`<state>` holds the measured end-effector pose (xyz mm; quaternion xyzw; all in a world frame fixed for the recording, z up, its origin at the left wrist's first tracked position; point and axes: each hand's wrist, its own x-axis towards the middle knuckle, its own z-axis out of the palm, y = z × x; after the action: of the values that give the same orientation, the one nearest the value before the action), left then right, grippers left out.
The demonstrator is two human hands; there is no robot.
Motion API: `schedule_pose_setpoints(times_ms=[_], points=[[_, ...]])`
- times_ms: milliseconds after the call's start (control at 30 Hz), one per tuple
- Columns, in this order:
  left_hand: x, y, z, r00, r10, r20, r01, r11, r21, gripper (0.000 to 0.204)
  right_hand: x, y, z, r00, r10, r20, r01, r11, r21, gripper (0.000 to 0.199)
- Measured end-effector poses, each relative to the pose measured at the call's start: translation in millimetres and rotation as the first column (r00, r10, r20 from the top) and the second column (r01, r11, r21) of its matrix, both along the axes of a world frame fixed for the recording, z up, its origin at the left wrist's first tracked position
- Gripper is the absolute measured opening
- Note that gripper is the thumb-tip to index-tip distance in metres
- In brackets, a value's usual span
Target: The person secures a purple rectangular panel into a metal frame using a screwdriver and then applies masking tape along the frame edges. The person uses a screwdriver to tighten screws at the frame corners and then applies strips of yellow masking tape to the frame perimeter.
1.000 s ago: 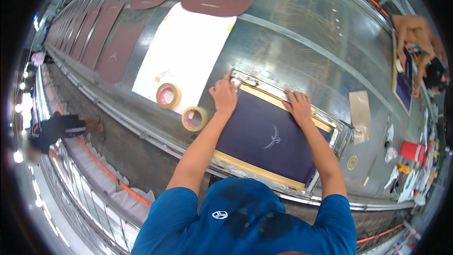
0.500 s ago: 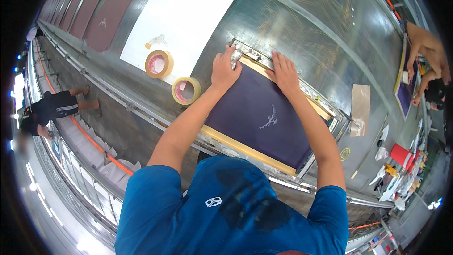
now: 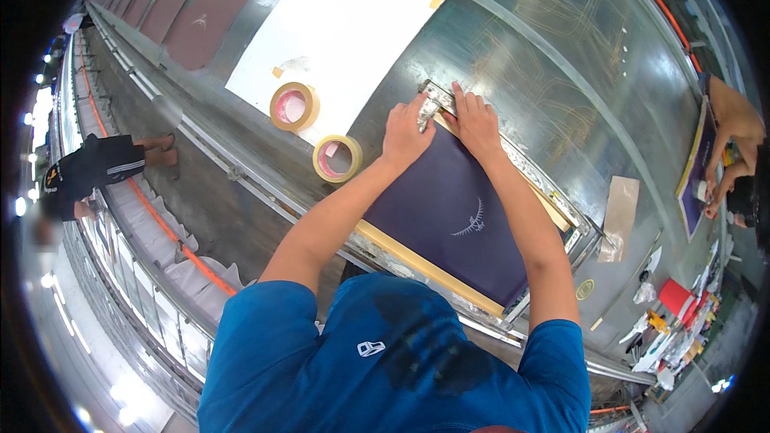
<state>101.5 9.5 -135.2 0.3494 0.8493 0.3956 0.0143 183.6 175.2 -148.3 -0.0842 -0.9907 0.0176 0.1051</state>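
Note:
A screen printing frame (image 3: 454,279) lies on the metal table before me, its dark purple mesh (image 3: 433,200) bearing a pale winged-skeleton figure. Yellowish tape lines its inner edges. My left hand (image 3: 407,135) is closed on the frame's far left corner, by a worn, whitish-stained metal piece (image 3: 433,104). Close beside it, my right hand (image 3: 475,127) bends over the far rail, thumb on the near side and index finger stretched out. What lies under the fingertips is partly hidden.
Two tape rolls, one tan (image 3: 294,107) and one yellow (image 3: 337,158), sit left of the frame by a white sheet (image 3: 345,24). Maroon panels (image 3: 212,16) lie beyond. A brown strip (image 3: 619,216) is at right. Another person (image 3: 734,124) handles a second frame; someone stands at left (image 3: 100,164).
My right hand has slid left along the far rail, close to my left hand. The left hand stays at the corner. The whole view has shifted slightly.

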Motion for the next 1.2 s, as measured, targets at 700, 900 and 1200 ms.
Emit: schedule_pose_setpoints(times_ms=[700, 900, 1200], points=[[-8, -14, 10, 0.959, 0.033, -0.28, -0.124, 0.94, -0.317, 0.072, 87, 30, -1, 0.997, -0.067, -0.035, 0.068, 0.997, 0.031, 0.073], [-19, -15, -10, 0.942, 0.031, -0.335, -0.157, 0.921, -0.357, 0.06, 234, 88, -29, 0.981, -0.187, 0.044, 0.183, 0.979, 0.09, 0.063], [-13, 3, -16, 0.981, -0.086, -0.172, 0.051, 0.978, -0.202, 0.079, 337, 125, 47, 0.908, -0.323, 0.266, 0.335, 0.942, -0.003, 0.055]])
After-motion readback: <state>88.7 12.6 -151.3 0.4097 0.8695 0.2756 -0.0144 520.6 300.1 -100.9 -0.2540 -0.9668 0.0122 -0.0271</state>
